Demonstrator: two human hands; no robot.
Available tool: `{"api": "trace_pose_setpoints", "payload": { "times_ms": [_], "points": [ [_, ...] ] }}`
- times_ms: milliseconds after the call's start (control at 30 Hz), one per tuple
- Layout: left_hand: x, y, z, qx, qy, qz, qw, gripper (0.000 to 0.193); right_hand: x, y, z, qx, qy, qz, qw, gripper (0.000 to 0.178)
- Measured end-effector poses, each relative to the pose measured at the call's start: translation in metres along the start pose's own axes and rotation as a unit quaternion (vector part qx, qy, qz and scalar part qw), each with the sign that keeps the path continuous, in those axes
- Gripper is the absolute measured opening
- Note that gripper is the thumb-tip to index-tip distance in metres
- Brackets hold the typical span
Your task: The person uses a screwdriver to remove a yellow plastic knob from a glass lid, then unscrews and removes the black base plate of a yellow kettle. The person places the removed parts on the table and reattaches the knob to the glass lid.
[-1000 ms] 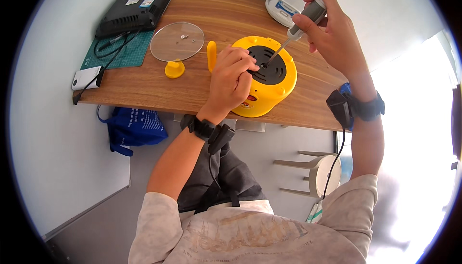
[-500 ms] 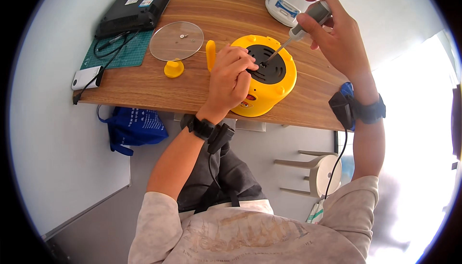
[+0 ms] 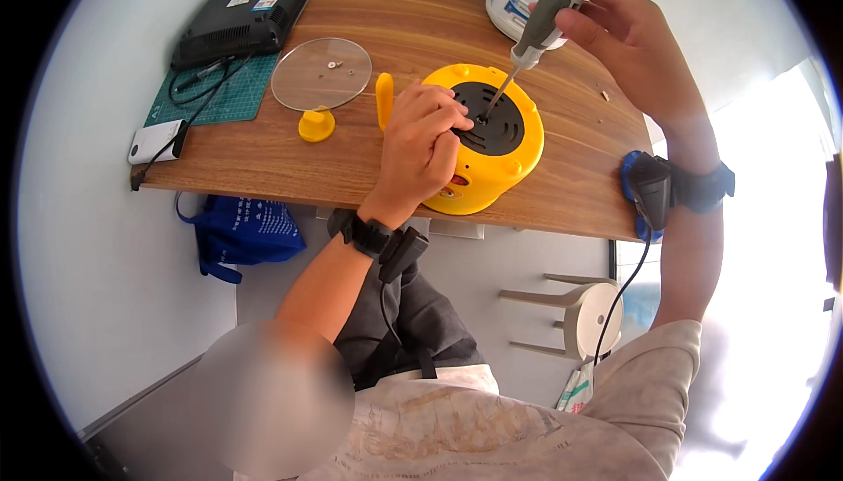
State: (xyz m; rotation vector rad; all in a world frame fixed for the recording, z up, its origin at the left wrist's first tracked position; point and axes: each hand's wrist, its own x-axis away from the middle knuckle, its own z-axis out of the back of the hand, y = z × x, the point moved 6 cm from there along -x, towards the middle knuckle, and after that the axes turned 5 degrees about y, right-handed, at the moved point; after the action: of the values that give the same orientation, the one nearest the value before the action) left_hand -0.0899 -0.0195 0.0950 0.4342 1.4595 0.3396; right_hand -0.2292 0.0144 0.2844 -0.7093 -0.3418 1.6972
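A yellow rounded appliance [image 3: 531, 121] rests on the table with its black slotted base [image 3: 500, 139] facing up. My left hand [image 3: 418, 147] lies over its left side, fingers bent and pressed together, fingertips on the black base beside the central hole. A yellow handle [image 3: 385, 99] sticks up past that hand. My right hand [image 3: 637, 46] is loosely around the grey handle of a screwdriver [image 3: 534, 32], thumb against its side and index finger stretched over the top. The screwdriver's shaft slants down, its tip at the middle of the base.
A round glass lid [image 3: 303, 86] with small metal parts on it lies left, near a yellow knob [image 3: 316, 125]. Farther left are a black device [image 3: 246, 29], a green cutting mat [image 3: 241, 99] and a white power bank [image 3: 158, 142]. A white appliance [image 3: 500, 7] stands at the back.
My right hand has shifted outward to the right and loosened round the handle. The screwdriver has tipped more upright, its tip still at the base's middle. My left hand stays put.
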Motion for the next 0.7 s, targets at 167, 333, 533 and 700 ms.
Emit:
{"api": "trace_pose_setpoints", "payload": {
  "times_ms": [167, 333, 533, 700],
  "points": [
    [0.000, -0.001, 0.001, -0.001, 0.002, -0.005, 1.000, 0.016, -0.001, -0.002, -0.001, -0.056, 0.018, 0.006, 0.998, 0.031],
    [0.002, -0.002, -0.001, 0.003, 0.002, -0.004, 1.000, 0.016, -0.008, -0.003, 0.001, -0.025, 0.018, 0.046, 0.998, 0.031],
    [0.002, -0.002, 0.001, -0.005, -0.004, 0.004, 1.000, 0.017, -0.007, -0.015, -0.006, 0.043, 0.013, 0.051, 0.998, 0.025],
    [0.003, -0.002, 0.000, -0.006, -0.020, 0.017, 1.000, 0.021, -0.009, -0.006, -0.004, -0.038, 0.028, 0.049, 0.998, 0.020]
  ]
}}
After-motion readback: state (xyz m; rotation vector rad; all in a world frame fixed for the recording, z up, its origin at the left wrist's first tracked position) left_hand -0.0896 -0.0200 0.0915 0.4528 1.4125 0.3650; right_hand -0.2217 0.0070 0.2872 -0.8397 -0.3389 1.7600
